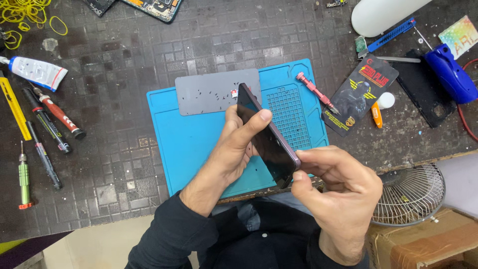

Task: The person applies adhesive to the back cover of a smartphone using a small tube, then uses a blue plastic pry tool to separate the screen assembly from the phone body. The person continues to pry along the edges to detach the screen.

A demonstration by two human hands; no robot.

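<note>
A dark smartphone (265, 137) with a purple edge is tilted on its side above the blue work mat (194, 144). My left hand (238, 144) grips it from behind, the thumb lying across the upper screen. My right hand (338, 187) pinches the phone's lower corner between thumb and fingers. On the mat's far side lies a grey magnetic pad (214, 92) dotted with several tiny screws.
A pink screwdriver (317, 92) lies by the mat's right edge. Screwdrivers and pens (47, 124), a glue tube (37, 71) and yellow rubber bands (25, 12) lie left. A black packet (359, 94), blue utility knife (388, 36), blue tool (450, 74) and small fan (408, 194) sit right.
</note>
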